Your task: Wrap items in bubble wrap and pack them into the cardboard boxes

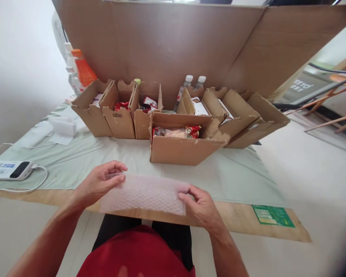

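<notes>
Behind the counter (242, 219) edge stands a row of cardboard boxes (184, 148); nearer, over the edge, both hands pinch a white textured sheet (145, 194), left hand (99, 182) and right hand (200, 206) at opposite ends.

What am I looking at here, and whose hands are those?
The picture comes from a camera worn on a person's head, looking down, so the hands are that person's own. The left hand and right hand each pinch an end of a white bubbly bag, holding it flat above the table. A pale green cloth covers the table. On it stand open cardboard boxes with snack packets inside, some bottles behind, and a white charger at the left.
</notes>
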`<state>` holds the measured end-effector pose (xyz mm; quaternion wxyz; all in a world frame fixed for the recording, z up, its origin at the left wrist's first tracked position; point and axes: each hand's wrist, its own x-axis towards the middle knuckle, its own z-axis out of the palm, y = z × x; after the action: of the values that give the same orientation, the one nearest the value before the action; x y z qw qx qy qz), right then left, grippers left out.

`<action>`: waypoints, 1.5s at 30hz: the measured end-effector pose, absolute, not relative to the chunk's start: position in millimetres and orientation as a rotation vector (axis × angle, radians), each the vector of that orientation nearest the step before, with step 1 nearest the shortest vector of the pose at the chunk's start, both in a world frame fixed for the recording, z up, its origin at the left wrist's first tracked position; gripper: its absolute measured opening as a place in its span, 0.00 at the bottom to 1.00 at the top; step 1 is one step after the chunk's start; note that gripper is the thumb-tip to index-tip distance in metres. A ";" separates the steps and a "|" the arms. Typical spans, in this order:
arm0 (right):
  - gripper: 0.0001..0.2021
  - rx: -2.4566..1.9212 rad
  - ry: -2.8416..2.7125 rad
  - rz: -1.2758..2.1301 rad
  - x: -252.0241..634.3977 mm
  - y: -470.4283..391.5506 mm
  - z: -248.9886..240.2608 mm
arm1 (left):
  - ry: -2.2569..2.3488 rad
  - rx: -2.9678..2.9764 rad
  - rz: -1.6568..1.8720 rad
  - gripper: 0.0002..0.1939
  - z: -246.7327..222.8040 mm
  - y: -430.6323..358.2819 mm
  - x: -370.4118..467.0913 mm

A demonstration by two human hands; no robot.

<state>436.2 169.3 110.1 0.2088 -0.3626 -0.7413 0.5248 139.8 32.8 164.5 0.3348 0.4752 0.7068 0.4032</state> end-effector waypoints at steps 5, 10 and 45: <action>0.19 -1.312 -2.124 1.090 450.3 189.2 95.9 | 2.046 1.319 0.988 0.24 106.3 72.8 146.9; 0.29 -1.434 -1.940 0.759 463.3 209.6 81.6 | 2.099 1.390 1.087 0.31 89.2 89.7 158.4; 0.21 -1.318 -2.371 0.193 482.3 157.0 40.1 | 2.282 2.023 0.611 0.23 43.7 9.9 170.6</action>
<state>482.3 157.0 40.1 0.2094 -0.4739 -0.8525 0.0693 170.6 9.9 43.7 0.0158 0.6504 0.7336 0.1963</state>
